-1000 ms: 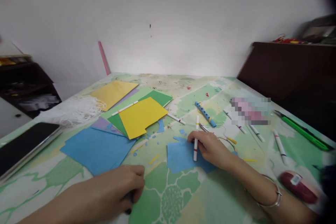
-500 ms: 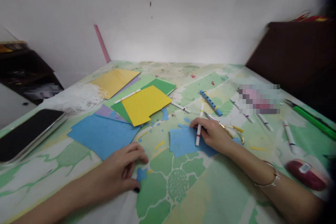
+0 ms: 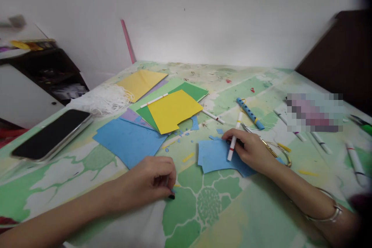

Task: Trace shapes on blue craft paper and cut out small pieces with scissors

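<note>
The right hand [image 3: 247, 147] was closed around a white pen [image 3: 231, 148], which stood up at a lean between the fingers. That hand was over a cut piece of blue paper [image 3: 213, 157] on the surface [image 3: 255, 217], just as it was half a second before. The left hand [image 3: 158, 178] had changed more. Its fingers were spread before, with a little blue star in plain sight by the tips. Now the fingers were curled in close to the thumb and the star was out of sight, so I cannot tell if the hand was pinching it. A big blue sheet [image 3: 124, 137] lay just past the left hand, with a yellow sheet [image 3: 174, 110] behind it. Past the right hand was a blue toy flute [image 3: 250, 114], and some scissors [image 3: 286, 159] lay partly behind that hand. The view had turned to the left. The whole phone [image 3: 52, 133] showed now, when its end was cut off before, and the green knife [image 3: 366, 128] had nearly slipped out on the right.
</note>
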A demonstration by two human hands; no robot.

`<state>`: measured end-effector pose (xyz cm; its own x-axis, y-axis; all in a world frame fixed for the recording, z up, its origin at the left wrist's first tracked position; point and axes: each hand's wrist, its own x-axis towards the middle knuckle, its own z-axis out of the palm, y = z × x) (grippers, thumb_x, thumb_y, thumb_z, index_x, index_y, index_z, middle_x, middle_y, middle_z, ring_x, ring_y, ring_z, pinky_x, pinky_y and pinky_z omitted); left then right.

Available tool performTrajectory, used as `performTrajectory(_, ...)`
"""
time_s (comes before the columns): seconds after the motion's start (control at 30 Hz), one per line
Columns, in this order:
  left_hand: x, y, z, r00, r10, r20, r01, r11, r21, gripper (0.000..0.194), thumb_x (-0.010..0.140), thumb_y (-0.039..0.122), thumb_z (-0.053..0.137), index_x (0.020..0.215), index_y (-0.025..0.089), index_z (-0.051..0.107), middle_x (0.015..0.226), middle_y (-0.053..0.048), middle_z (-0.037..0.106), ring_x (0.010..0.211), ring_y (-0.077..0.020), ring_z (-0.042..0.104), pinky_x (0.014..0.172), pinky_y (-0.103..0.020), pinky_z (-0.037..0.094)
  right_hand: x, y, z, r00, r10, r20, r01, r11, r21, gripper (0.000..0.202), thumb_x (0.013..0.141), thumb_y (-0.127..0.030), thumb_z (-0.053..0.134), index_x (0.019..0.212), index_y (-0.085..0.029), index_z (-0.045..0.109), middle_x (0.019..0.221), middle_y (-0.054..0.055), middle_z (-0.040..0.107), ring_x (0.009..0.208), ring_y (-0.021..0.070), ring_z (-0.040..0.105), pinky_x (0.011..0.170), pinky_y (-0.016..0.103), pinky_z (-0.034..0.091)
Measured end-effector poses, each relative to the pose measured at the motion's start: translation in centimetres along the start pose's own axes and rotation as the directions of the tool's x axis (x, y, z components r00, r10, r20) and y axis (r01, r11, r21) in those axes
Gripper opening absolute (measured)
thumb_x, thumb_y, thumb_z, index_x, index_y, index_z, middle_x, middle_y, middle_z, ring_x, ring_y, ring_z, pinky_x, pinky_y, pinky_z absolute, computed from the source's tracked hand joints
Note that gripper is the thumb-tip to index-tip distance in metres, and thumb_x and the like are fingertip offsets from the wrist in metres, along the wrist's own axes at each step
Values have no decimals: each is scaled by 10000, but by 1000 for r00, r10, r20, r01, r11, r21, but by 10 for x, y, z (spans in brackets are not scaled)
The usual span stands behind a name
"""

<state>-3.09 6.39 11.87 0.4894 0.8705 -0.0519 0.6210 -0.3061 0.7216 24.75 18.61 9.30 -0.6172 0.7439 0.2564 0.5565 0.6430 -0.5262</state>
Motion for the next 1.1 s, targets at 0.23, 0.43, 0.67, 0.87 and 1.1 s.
performTrajectory(0.23, 40, 15, -11, 810, 444, -383, -375, 895, 243, 204, 834, 107, 513, 792, 243, 659, 885, -47, 629, 818, -145, 608, 703, -254, 494, 12, -11, 3, 991, -47, -128, 45, 999, -16, 364, 716, 12, 422, 981, -200, 554, 887, 62, 608, 812, 191, 572, 718, 305, 423)
performTrajectory(0.43, 73, 6, 8, 724, 429, -541, -381, 902, 205, 181, 785, 65, 583, 820, 217, 674, 874, -45, 619, 836, -137, 602, 751, -268, 500, 6, -30, 11, 982, 185, -38, -112, 731, 673, 140, 856, -186, 455, 981, -212, 512, 833, 29, 634, 762, 160, 583, 708, 298, 443)
performTrajectory(0.67, 80, 0, 20, 828, 276, -488, -317, 948, -2, 147, 744, 93, 633, 829, 203, 681, 901, -60, 634, 867, -162, 604, 779, -304, 503, 6, -45, 31, 959, 274, 71, -189, 435, 880, 269, 712, -276, 715, 796, -204, 469, 775, -20, 567, 678, 112, 525, 600, 227, 421)
performTrajectory(0.87, 82, -5, 25, 882, 203, -425, -300, 938, -175, 160, 709, 133, 689, 859, 187, 682, 962, -79, 611, 931, -191, 594, 815, -340, 520, 6, -44, 32, 960, 274, 55, -168, 410, 897, 266, 700, -257, 727, 741, -185, 474, 782, -8, 567, 672, 102, 526, 616, 232, 432)
performTrajectory(1.1, 81, -5, 24, 928, 103, -357, -249, 886, -391, 201, 714, 85, 666, 908, 135, 657, 927, -70, 601, 856, -157, 615, 758, -273, 549, 4, -42, 31, 941, 332, 68, -222, 452, 864, 194, 714, -178, 685, 773, -179, 500, 752, -11, 577, 662, 103, 527, 611, 231, 432)
